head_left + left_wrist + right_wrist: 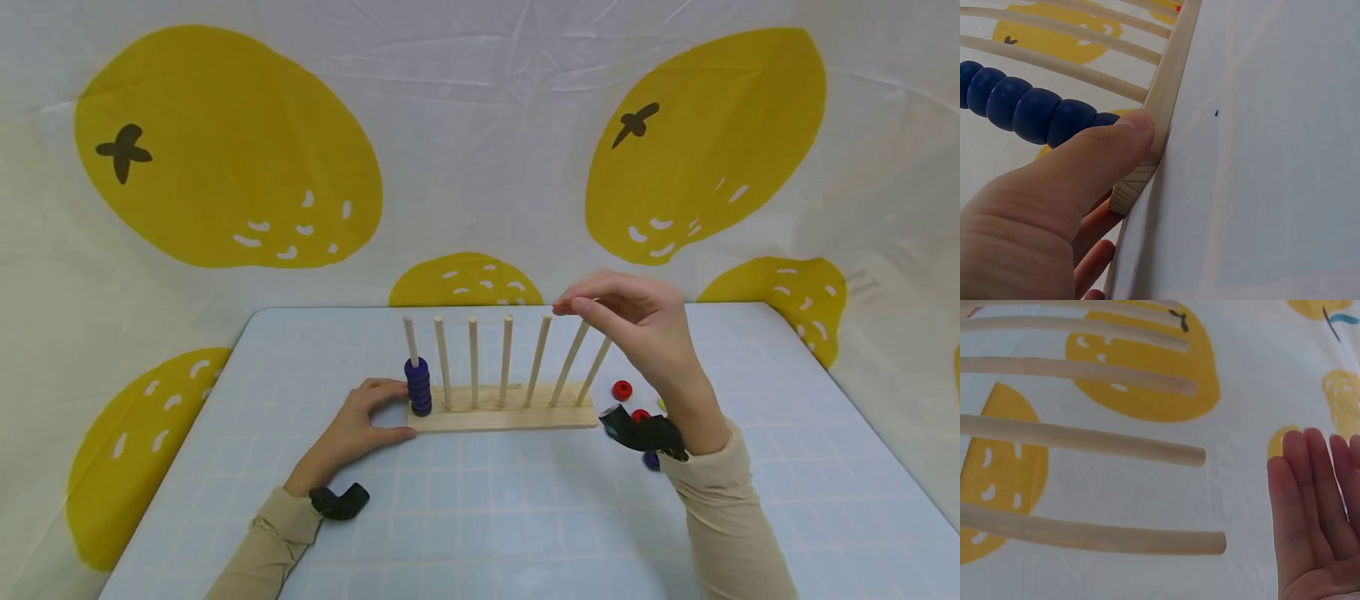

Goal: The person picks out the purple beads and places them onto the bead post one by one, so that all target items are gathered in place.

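A wooden peg rack (495, 422) with a row of upright pegs stands on the table. Its leftmost peg carries a stack of dark blue beads (419, 388); the other pegs are bare. At the rack's left end my left hand (356, 429) grips the base, thumb at the front edge and fingers behind, as the left wrist view shows on the wooden base (1169, 87). Above the right-hand pegs hovers my right hand (637, 321). In the right wrist view its fingers (1319, 500) are straight and hold nothing, apart from the peg tips.
Right of the rack lie a red bead (622, 390), another red bead (640, 415) partly hidden by the right wrist's camera, a dark blue bead (651, 461) and a yellowish one (662, 405). A white cloth (480, 167) with yellow fruit prints hangs behind the table (480, 525).
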{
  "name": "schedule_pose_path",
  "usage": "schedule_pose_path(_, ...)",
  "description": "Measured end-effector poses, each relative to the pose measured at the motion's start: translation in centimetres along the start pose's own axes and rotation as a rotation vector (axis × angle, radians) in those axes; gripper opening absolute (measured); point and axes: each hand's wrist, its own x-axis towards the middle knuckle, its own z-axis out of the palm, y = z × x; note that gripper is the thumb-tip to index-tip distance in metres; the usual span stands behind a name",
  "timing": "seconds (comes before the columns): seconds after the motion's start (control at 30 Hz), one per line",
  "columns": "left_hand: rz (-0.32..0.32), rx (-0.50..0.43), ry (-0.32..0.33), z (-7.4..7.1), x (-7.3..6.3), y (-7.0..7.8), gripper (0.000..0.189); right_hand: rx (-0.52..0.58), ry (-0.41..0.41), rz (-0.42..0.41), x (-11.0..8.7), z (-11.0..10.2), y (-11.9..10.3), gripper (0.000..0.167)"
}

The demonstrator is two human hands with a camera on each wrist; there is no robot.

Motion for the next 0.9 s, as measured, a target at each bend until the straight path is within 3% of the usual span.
schedule_pose_path(0.4, 0.015, 0.015, 0.013, 0.2, 0.0, 0.3, 0.059, -0.101, 0.093, 0.063, -3.1, -3.4, 0.7, 0.015)
schedule_pose_path(0.7, 0.031, 0.011, 0.012, 0.2, 0.0, -0.1, 0.059, -0.219, 0.082, 0.211, -5.3, -5.5, 1.0, 0.014)
schedule_pose_path(0.9, 0.041, 0.016, 0.015, 0.1, 0.0, -0.2, 0.059, -0.336, 0.055, 0.253, -6.7, -6.8, 1.4, 0.014)
